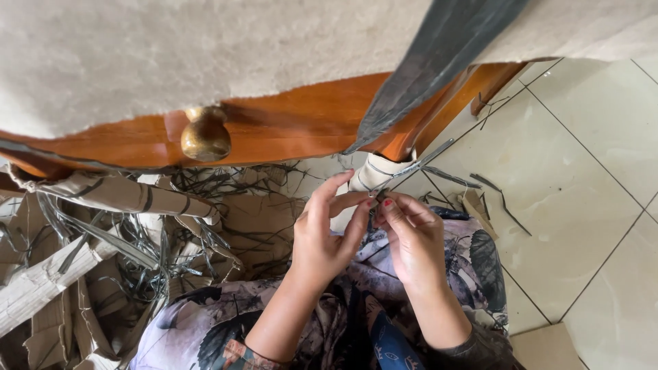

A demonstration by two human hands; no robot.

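In the head view, the left hand [322,233] and the right hand [411,240] meet close together above the person's lap. The fingertips of both hands pinch a thin grey strip [404,168], at a small dark point between the two thumbs. The fingers of the left hand are bent narrow, the index finger stretched toward the right hand. The fingers of the right hand are also narrow and closed on the strip. From the fingertips the strip runs up and away to the right, across a pale rolled piece of cardboard [370,175] which stands just behind the fingers.

Above the fingers is a wooden drawer front [288,127] with a round brass knob [205,137], and a beige cloth [171,48] hangs over it. A wide dark grey band [432,62] hangs down from the cloth. To the left of the left hand lies a heap of torn cardboard and thin grey strips [103,253]. Under the wrists is a flowered garment [473,260]. To the right of the right hand is the pale tiled floor [582,171].
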